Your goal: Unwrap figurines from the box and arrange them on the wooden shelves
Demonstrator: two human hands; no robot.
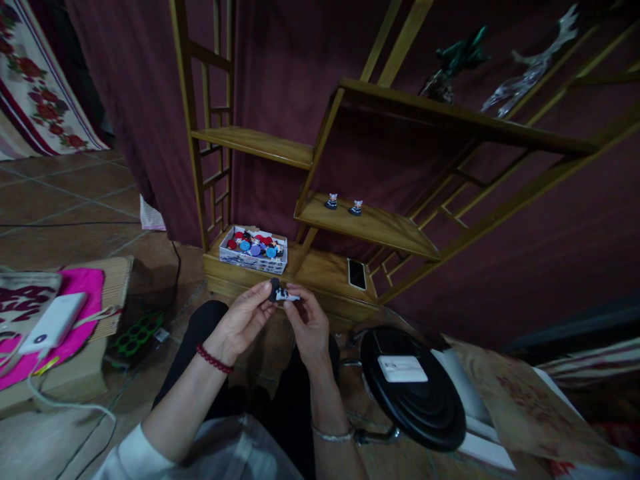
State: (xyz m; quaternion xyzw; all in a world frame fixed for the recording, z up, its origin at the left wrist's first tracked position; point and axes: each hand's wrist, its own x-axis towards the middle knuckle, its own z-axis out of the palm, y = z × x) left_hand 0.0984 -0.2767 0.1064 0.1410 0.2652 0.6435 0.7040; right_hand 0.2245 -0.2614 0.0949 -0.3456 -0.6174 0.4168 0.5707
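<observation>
A small figurine (284,294) with a dark round base lies sideways between my two hands, over my lap. My left hand (245,316) pinches it at the dark base. On the pale end, the fingers of my right hand (307,320) are closed around it, hiding part of it. Just beyond my hands, a white box (253,261) filled with several figurines with red, blue and purple round bases rests on the low shelf. Two similar figurines, one on the left (331,201) and one on the right (356,207), stand upright on the middle shelf.
A wooden display shelf (260,145) stands ahead, with a phone (357,274) on its lowest board. To my right is a black round stool (410,400) bearing a white object (403,369). A white power bank (55,322) with a cable lies at left.
</observation>
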